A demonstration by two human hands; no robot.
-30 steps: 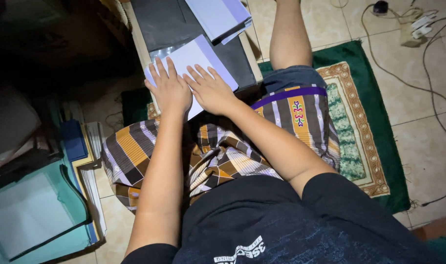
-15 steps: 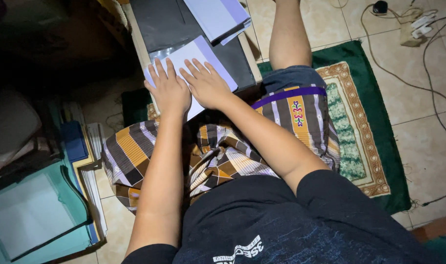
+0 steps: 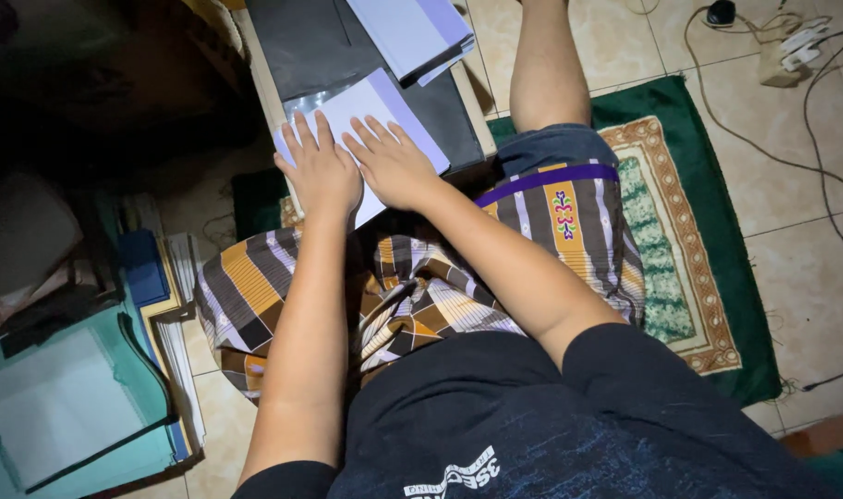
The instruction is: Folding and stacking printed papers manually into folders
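Both palms lie flat on a sheet of white paper at the near edge of a low dark surface. The left hand presses the sheet's near left part, the right hand lies just beside it toward the middle. The fingers of both hands are spread and stretched out, gripping nothing. The sheet looks to be under smoothing or creasing: it lies flat beneath the hands, its near left corner overhanging the surface edge, and I cannot tell whether a fold is made yet. At the far edge of the surface rests a stack of pale papers, untouched. On the floor to the person's left, a teal folder lies open with a white sheet inside, beside more stacked papers and a blue book. A green patterned mat lies under the person's legs.
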